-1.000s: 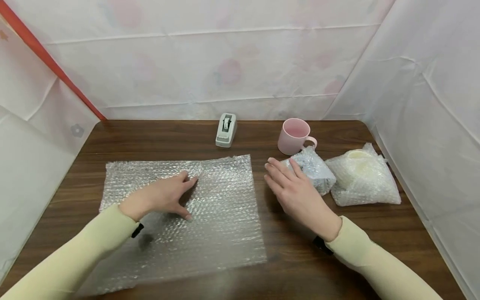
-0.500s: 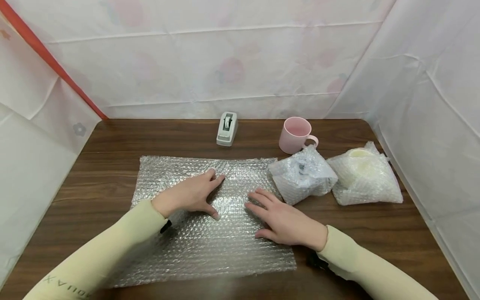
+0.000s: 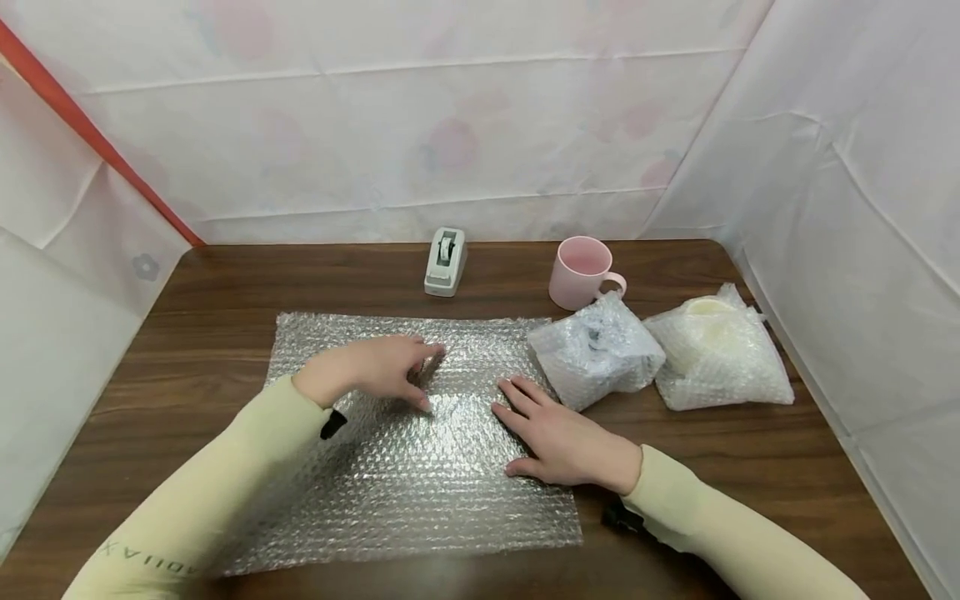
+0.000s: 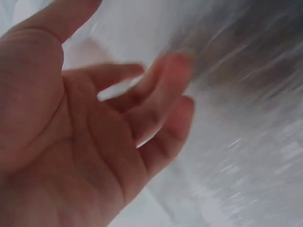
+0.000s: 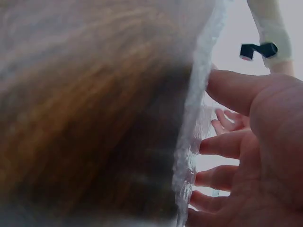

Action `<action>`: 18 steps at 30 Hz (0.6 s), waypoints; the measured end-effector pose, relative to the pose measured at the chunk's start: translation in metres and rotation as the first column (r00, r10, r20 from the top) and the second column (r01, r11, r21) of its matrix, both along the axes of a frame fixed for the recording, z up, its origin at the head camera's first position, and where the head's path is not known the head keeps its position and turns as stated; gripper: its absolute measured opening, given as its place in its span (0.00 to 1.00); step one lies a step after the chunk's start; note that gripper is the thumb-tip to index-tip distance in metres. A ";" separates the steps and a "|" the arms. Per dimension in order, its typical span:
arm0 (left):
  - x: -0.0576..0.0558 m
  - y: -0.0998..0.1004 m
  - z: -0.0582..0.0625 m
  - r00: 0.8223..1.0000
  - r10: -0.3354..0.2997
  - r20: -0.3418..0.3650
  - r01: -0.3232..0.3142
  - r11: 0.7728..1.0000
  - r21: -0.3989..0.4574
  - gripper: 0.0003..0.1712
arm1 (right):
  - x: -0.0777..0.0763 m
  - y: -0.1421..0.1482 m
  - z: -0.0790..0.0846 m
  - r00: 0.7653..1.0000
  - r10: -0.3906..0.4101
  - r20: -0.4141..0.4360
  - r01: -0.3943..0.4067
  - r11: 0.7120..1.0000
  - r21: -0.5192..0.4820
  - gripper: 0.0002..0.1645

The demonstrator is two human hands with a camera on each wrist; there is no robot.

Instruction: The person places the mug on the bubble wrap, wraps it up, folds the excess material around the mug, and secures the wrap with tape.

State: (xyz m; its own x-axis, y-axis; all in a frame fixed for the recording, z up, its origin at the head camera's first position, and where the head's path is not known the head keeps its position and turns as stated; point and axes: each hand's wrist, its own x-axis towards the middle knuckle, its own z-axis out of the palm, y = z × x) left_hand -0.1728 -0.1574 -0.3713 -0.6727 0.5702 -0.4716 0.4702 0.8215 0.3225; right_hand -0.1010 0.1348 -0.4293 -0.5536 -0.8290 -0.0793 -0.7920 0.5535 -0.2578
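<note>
A sheet of bubble wrap (image 3: 450,508) lies flat across the middle of the table. My left hand (image 3: 375,367) hovers over its left half, fingers loosely bent and holding nothing; the left wrist view shows the bare palm (image 4: 61,142) with the wrap beyond. On the sheet's right part rests my right hand (image 3: 566,442), fingers spread, and in the right wrist view its fingertips (image 5: 206,178) touch the wrap. Just beyond the right hand sits a bubble-wrapped bundle (image 3: 596,354), overlapping the sheet's right edge in the head view.
A second bubble-wrapped bundle (image 3: 716,350) with something pale yellow inside lies at the right. Behind them stands a pink mug (image 3: 579,273), and a white tape dispenser (image 3: 445,262) sits at the back. Patterned cloth walls (image 3: 360,133) rise around the brown wooden table (image 3: 150,375).
The bubble wrap slid right along with my left hand. My right hand came off the wrapped bundle and down onto the sheet. Over the last half second the left fingers bent slightly.
</note>
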 end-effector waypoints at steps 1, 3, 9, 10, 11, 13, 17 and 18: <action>-0.005 0.001 0.006 1.000 -0.006 0.018 0.006 1.000 0.013 0.55 | 0.000 0.000 0.000 1.000 0.004 0.003 -0.004 1.000 0.003 0.49; -0.015 0.005 0.015 0.999 -0.016 0.044 0.014 0.999 0.050 0.50 | -0.001 -0.001 0.000 1.000 0.003 0.012 -0.003 1.000 0.012 0.48; -0.047 0.026 0.026 0.998 -0.049 -0.035 0.055 0.973 0.223 0.37 | -0.003 -0.007 -0.002 0.999 -0.041 0.019 0.040 0.997 0.071 0.47; -0.052 0.031 0.025 0.997 -0.047 -0.056 0.060 0.968 0.244 0.36 | -0.004 -0.009 -0.002 0.999 -0.046 0.019 0.044 0.996 0.081 0.47; -0.056 0.036 0.025 0.997 -0.040 -0.066 0.056 0.962 0.267 0.35 | -0.004 -0.010 -0.001 0.999 -0.050 0.020 0.048 0.995 0.093 0.46; -0.065 0.047 0.025 0.996 -0.014 -0.090 0.041 0.953 0.301 0.35 | -0.004 -0.013 0.000 0.998 -0.054 0.022 0.051 0.993 0.110 0.45; -0.081 0.075 0.021 0.985 0.064 -0.160 0.006 0.915 0.403 0.38 | -0.006 -0.018 0.002 0.996 -0.083 0.025 0.079 0.986 0.147 0.44; -0.085 0.083 0.019 0.979 0.088 -0.182 -0.002 0.905 0.426 0.39 | -0.007 -0.019 0.003 0.995 -0.094 0.023 0.089 0.984 0.155 0.43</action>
State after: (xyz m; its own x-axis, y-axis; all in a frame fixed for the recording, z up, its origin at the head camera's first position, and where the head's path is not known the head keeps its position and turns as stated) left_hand -0.2578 -0.0747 -0.3524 -0.7555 0.6530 -0.0523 0.5237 0.6501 0.5505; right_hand -0.1077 0.1157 -0.4268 -0.6220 -0.7517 -0.2193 -0.7293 0.6581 -0.1873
